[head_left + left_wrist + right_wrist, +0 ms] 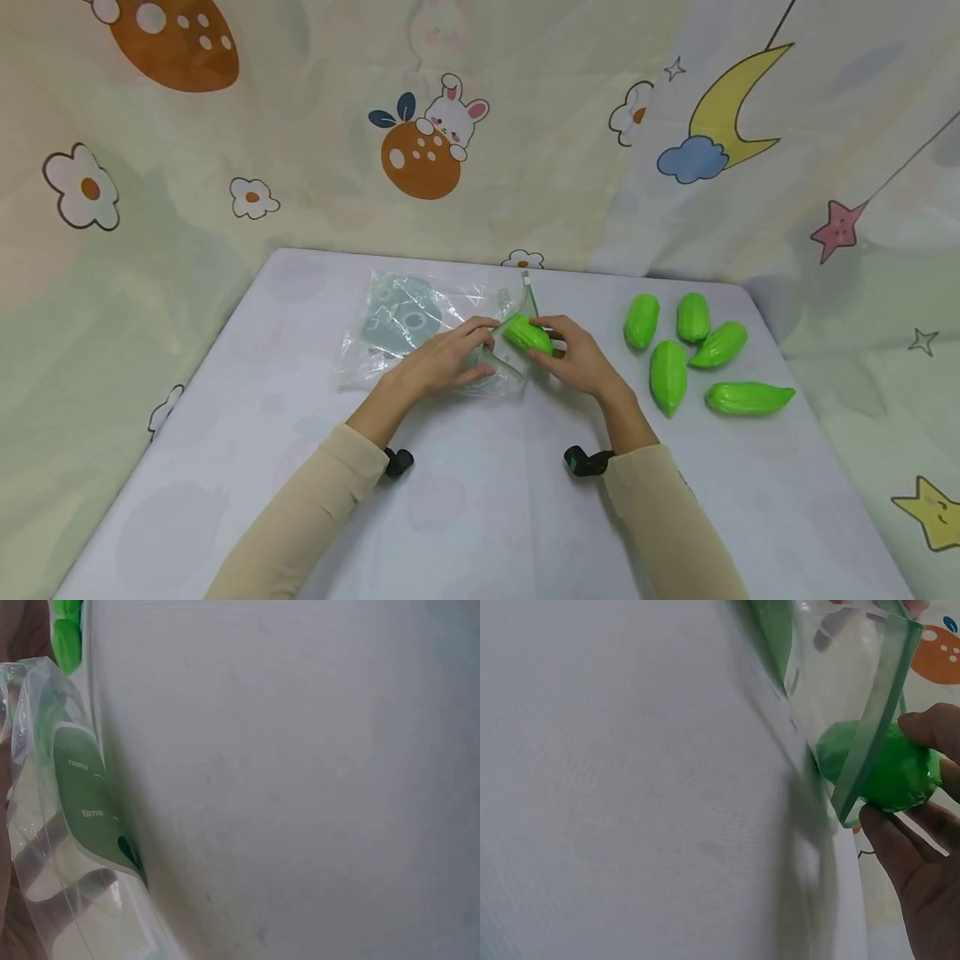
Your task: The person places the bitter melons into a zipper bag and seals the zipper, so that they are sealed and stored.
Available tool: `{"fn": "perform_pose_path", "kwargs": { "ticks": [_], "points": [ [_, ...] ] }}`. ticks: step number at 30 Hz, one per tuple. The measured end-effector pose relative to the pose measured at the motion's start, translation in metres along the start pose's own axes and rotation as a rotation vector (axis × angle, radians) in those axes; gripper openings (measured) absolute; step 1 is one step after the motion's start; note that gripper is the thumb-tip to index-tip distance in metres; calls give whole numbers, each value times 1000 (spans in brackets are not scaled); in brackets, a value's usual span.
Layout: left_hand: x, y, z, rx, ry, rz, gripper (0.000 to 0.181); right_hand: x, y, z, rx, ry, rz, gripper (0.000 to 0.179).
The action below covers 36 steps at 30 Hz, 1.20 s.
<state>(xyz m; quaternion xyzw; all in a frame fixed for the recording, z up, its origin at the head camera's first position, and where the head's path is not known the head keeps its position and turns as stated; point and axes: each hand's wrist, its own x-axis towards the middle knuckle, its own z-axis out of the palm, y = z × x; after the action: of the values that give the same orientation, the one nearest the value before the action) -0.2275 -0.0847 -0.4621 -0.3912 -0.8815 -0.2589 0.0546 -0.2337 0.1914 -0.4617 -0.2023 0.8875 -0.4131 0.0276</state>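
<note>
A clear zip bag [356, 358] with a printed green panel lies at the back middle of the table, its mouth spread toward the right. My left hand [444, 357] grips the bag by its mouth, fingers and thumb apart at the two edges. At that mouth my right hand [579, 358] holds a bright green, glossy toy fruit [527, 335] of unclear kind. In the right wrist view, the front of this green fruit [896, 769] is inside the bag's green-edged opening [877, 712], while fingers and thumb hold its back end. The left wrist view shows the bag's label [90, 802].
Several more green toy fruits [668, 375] lie on the right of the white table [465, 525], some with pointed tips. A patterned cloth [315, 125] hangs behind the table's back edge. Each wrist carries a small black camera [587, 461].
</note>
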Motion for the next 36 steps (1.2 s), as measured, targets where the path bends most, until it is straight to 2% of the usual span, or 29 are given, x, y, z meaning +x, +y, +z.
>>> {"fn": "perform_pose_path", "kwargs": {
  "ticks": [7,15,22,27,32,36],
  "points": [
    [-1,1,1,3,-12,-7,27,1,2,-1,24,-11,-43,53],
    [-2,2,-1,0,2,8,27,5,5,5,30,51,-40,52],
    [-2,0,0,5,11,36,27,9,7,7,66,121,-8,46],
    [-2,1,-3,8,20,29,27,11,11,9,92,140,-4,44],
    [-2,3,-2,2,1,28,27,12,13,11,161,182,32,45],
    [-3,5,-2,11,9,28,26,12,14,12,181,192,56,42]
  ]
}}
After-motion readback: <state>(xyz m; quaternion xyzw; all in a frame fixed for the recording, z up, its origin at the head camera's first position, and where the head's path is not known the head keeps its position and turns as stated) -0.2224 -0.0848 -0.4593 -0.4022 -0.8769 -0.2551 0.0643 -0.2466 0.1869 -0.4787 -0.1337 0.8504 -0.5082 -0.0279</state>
